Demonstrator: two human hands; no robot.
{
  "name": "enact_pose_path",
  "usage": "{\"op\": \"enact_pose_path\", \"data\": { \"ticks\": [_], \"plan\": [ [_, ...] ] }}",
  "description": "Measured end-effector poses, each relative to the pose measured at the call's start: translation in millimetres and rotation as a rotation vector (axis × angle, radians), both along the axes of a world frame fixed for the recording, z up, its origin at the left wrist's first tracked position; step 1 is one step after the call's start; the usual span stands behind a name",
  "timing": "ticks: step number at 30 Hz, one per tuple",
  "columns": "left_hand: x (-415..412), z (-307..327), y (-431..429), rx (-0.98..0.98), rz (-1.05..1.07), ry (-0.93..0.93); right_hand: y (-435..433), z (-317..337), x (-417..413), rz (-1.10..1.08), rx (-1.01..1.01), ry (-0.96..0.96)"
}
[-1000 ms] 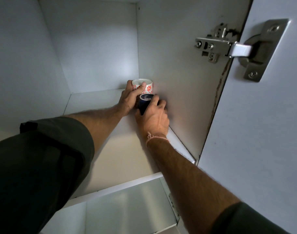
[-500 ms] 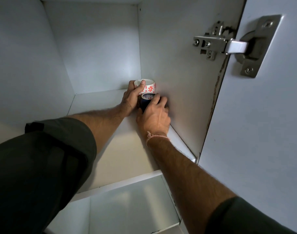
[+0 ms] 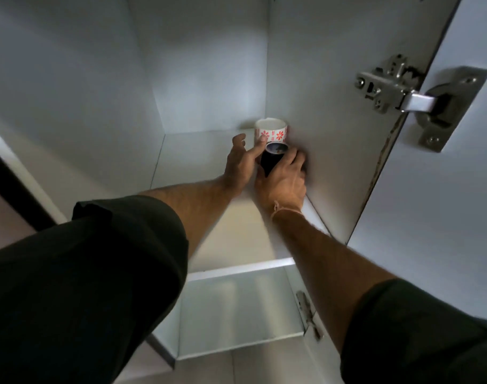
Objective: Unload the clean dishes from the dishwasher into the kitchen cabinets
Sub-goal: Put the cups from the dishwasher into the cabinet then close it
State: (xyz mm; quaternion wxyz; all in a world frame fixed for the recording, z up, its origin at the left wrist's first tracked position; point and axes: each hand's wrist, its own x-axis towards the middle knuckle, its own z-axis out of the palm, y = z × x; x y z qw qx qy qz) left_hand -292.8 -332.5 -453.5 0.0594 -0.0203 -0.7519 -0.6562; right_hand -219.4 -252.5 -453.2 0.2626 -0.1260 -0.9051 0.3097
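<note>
- The right hand [image 3: 285, 181] curls round the dark cup [image 3: 271, 159], which stands on the upper shelf [image 3: 198, 167] beside the right wall [image 3: 320, 106].
- The left hand [image 3: 241, 164] is spread loose, one fingertip touching the white flowered cup [image 3: 271, 131] (just behind the dark one).

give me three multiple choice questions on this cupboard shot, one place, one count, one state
1. Where are the flowered cup and the dark cup?
A. back right of the upper shelf
B. lower shelf
C. front left edge

2. How many cups show?
A. one
B. two
C. four

3. What does the right hand do?
A. hangs idle
B. grips the dark cup
C. holds the door

Answers: 1 A, both are beside the right wall; 2 B, only those two show; 3 B, its fingers curl round it.
</note>
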Motion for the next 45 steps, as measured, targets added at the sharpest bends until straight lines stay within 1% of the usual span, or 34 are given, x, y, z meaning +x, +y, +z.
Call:
{"op": "enact_pose_path", "data": {
  "ticks": [4,6,9,13,16,20,26,35,41,45],
  "plan": [
    [31.7,4.6,-8.6,-0.1,0.074,-0.08,4.6,2.6,14.9,0.097,-0.085,-0.047],
    [51.5,7.1,-11.9,-0.116,0.072,-0.108,8.0,6.0,30.7,0.127,-0.121,-0.083],
    [85.1,14.0,-11.9,-0.127,0.037,-0.15,12.7,12.7,57.5,0.149,-0.167,-0.218],
    [128.3,39.2,-1.2,-0.083,0.027,-0.306,21.3,35.2,89.1,0.228,-0.119,-0.363],
    [159.4,61.1,4.1,-0.087,0.036,-0.406,25.5,61.1,106.7,0.261,-0.099,-0.451],
    [204.2,89.1,4.7,-0.09,0.041,-0.465,26.8,90.7,133.5,0.277,-0.1,-0.531],
    [263.7,141.9,-1.3,-0.111,0.068,-0.485,40.7,137.9,188.5,0.329,-0.064,-0.527],
    [363.6,241.0,24.0,-0.136,0.07,-0.517,78.3,241.3,291.9,0.343,-0.01,-0.488],
    [436.8,313.6,56.8,-0.17,0.037,-0.453,108.5,315.1,370.4,0.363,-0.021,-0.436],
    [470.3,361.5,90.3,-0.21,0.014,-0.402,135.9,353.9,410.4,0.357,-0.003,-0.396]
  ]
}}
